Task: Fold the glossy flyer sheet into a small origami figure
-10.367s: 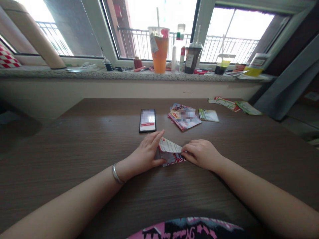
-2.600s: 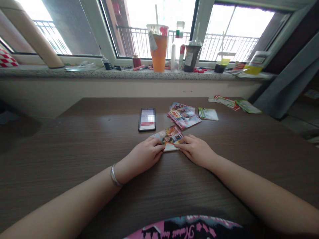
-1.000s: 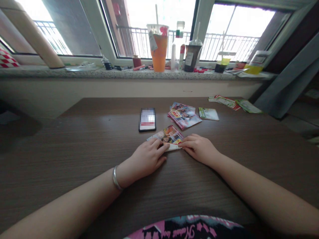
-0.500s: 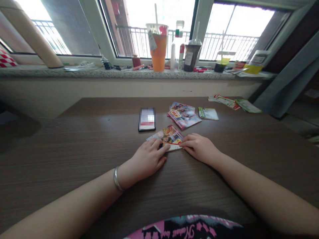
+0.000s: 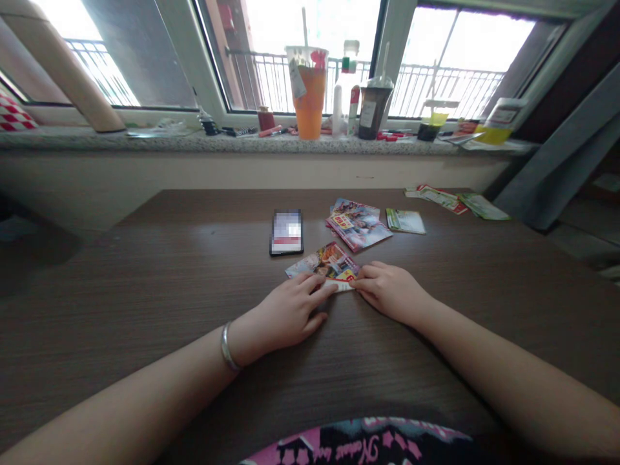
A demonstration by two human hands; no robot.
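Note:
A colourful printed leaflet [image 5: 328, 259] lies on the brown table, its near edge folded up into a narrow white strip [image 5: 343, 285]. Across the left part of that fold, my left hand [image 5: 290, 310] rests with fingers stretched out and pressing down; a silver bangle [image 5: 227, 347] circles its wrist. At the leaflet's right corner, my right hand [image 5: 387, 289] is closed, thumb and fingers pinching the paper by the end of the strip. The fingers of my left hand hide some of the near edge.
Beyond the leaflet are a phone [image 5: 287, 232], a fanned pile of leaflets [image 5: 361, 225] and a small green-and-white stack of paper [image 5: 405, 221]. More leaflets [image 5: 442, 199] lie at the far right. On the windowsill stand an orange drink cup [image 5: 309, 97], a dark drink cup [image 5: 374, 111] and bottles.
My left hand has slid slightly to the right along the fold, its index finger nearer my right hand. My right hand keeps its pinch at the corner.

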